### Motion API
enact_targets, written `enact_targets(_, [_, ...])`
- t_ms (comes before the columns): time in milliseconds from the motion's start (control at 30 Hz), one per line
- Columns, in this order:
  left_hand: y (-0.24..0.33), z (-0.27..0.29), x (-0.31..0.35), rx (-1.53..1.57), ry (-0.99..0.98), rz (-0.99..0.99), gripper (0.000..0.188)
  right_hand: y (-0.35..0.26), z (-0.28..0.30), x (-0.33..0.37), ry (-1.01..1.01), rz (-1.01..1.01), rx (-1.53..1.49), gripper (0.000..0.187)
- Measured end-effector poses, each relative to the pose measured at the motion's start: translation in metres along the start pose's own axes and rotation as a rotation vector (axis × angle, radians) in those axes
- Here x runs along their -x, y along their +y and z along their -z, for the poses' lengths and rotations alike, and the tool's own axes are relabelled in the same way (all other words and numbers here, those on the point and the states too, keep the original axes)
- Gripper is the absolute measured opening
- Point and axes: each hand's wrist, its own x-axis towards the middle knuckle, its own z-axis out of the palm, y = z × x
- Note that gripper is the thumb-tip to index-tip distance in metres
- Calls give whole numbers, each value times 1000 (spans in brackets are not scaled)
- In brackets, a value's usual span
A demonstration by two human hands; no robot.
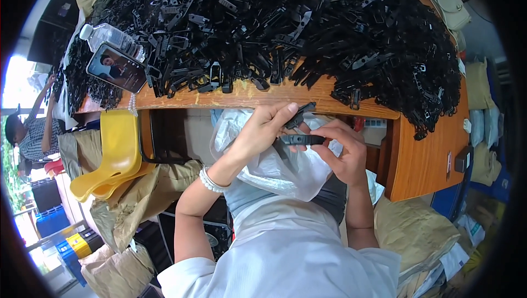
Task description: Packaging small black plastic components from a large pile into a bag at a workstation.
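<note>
My left hand (262, 130), with a white beaded bracelet at its wrist, pinches a slim black plastic piece (301, 114) between thumb and fingers. Just below it, a second black piece (301, 140), long with a rounded end, lies across the gap between my hands. My right hand (347, 152) grips the right end of that piece with thumb and forefinger. Some fingertips of my left hand show around its other end. Both pieces are above a white plastic bag (291, 172) spread over my lap. The exact kind of piece is too small to tell.
A large heap of similar black plastic pieces (263, 29) covers the wooden table (236, 97). A phone (116, 68) leans against a clear bottle (112, 39) at its left. A yellow chair (118, 150), brown paper sacks (414, 232) and another person (38, 130) surround me.
</note>
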Motion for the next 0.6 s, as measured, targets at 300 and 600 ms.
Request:
enact_targets(300, [11, -14, 17, -601, -102, -165, 47, 2, 0, 5, 54, -16, 103, 27])
enact_targets(600, [8, -15, 23, -702, -128, -230, 40, 9, -2, 2, 12, 80, 134, 36])
